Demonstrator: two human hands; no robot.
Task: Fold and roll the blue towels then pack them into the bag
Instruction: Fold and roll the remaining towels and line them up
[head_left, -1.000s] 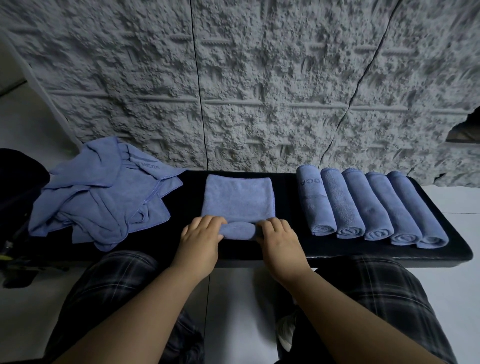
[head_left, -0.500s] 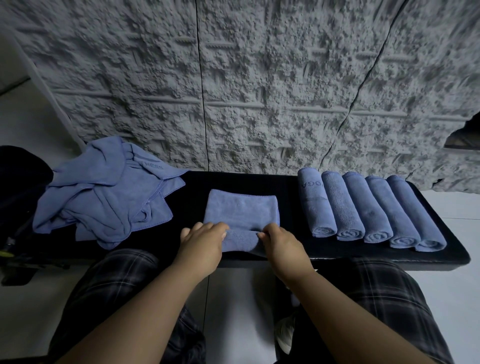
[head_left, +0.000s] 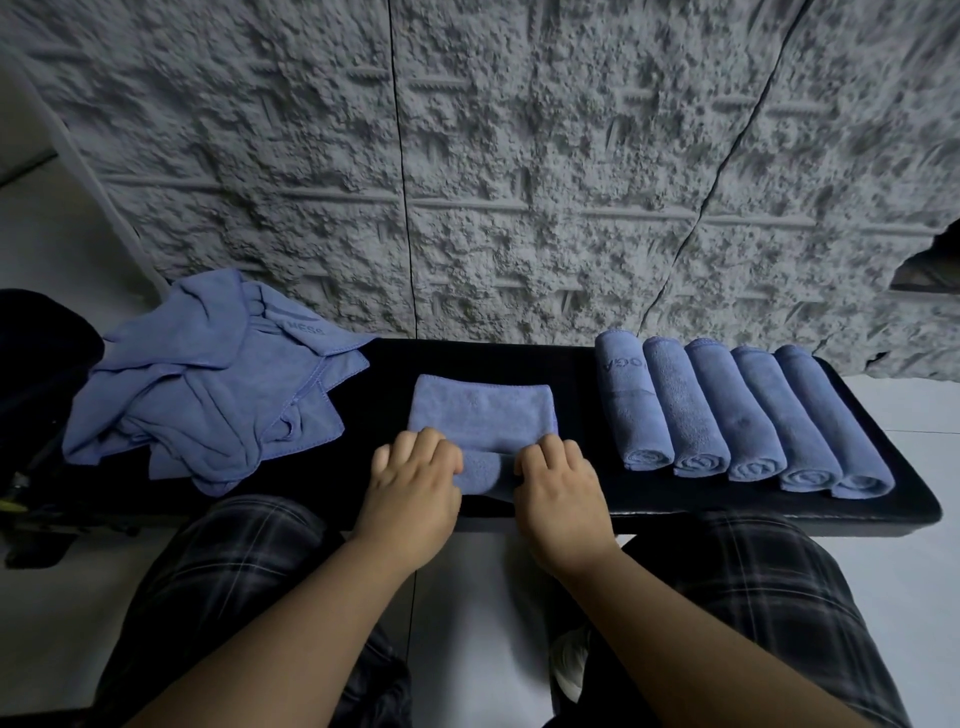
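A folded blue towel (head_left: 480, 410) lies in the middle of the black bench (head_left: 649, 512), its near end rolled into a thick roll. My left hand (head_left: 413, 483) grips the roll's left end and my right hand (head_left: 561, 486) grips its right end, fingers curled over the top. Several finished towel rolls (head_left: 737, 415) lie side by side on the bench's right part. A loose heap of unfolded blue towels (head_left: 208, 384) sits on the left end.
A dark bag (head_left: 36, 395) stands at the far left beside the heap. A rough grey wall (head_left: 467, 156) rises right behind the bench. My knees in plaid shorts are under the bench's near edge, with white floor around.
The roll under my hands has grown thicker and moved away from me, so the flat part of the towel is shorter. Both hands have travelled forward with it.
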